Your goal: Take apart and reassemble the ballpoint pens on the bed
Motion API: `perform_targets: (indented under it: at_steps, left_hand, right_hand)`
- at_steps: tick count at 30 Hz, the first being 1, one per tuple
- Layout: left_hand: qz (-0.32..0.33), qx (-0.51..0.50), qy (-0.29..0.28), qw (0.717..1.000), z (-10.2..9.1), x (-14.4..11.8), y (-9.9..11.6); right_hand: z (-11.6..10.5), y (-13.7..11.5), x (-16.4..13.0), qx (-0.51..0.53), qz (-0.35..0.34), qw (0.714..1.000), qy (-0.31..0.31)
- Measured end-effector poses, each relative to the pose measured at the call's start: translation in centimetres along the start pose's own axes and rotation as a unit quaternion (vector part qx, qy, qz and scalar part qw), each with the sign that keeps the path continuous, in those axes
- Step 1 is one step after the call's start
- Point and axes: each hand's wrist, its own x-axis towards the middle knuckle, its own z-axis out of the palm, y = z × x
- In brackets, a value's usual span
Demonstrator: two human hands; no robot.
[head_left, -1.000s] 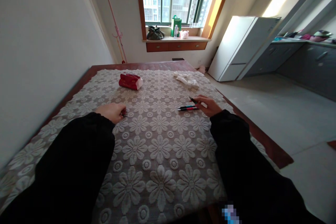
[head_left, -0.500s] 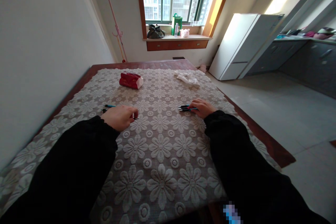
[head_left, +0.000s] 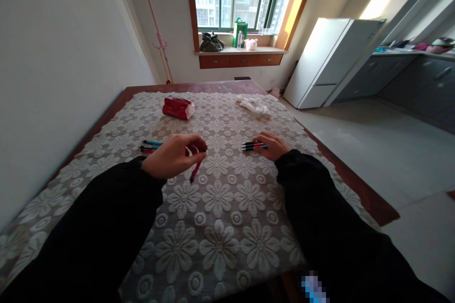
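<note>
While raised just above the white floral lace tablecloth (head_left: 220, 227), the left hand (head_left: 173, 155) has its fingers curled around a slim dark-red pen (head_left: 195, 169), which hangs tilted from the fingertips with its lower end near the cloth. Two more pens, teal and red (head_left: 151, 146), lie just left of that hand. Right hand (head_left: 270, 146) rests flat on the cloth, fingers loosely closed over a small bundle of dark pens (head_left: 251, 145). Red tissue packet (head_left: 177, 107) and crumpled white cloth (head_left: 254, 105) lie farther back.
</note>
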Motion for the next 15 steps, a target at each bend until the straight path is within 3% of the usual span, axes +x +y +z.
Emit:
perform_targets:
  at_steps: [3,5,10,12,15]
  left_hand:
    - [-0.001,-0.198,0.083,0.977,1.0,0.5,0.1]
    - [-0.009,-0.31,0.104,0.945,2.4,1.0,-0.2]
    - [-0.076,-0.433,0.088,0.894,7.1,2.1,-2.2]
    - [-0.081,-0.42,0.078,0.901,8.4,2.2,-3.1]
    - [-0.029,-0.264,0.109,0.958,9.5,2.1,-4.4]
  right_hand:
    - [-0.3,-3.1,0.5,0.129,-0.003,0.991,0.046]
    - [0.1,-5.3,0.8,0.191,-0.023,0.981,0.031]
    - [2.3,-8.1,0.7,0.053,-0.062,0.996,-0.02]
    - [2.9,-8.1,0.5,0.015,-0.053,0.998,-0.041]
    - [3.0,-7.9,0.3,-0.01,-0.027,0.997,-0.074]
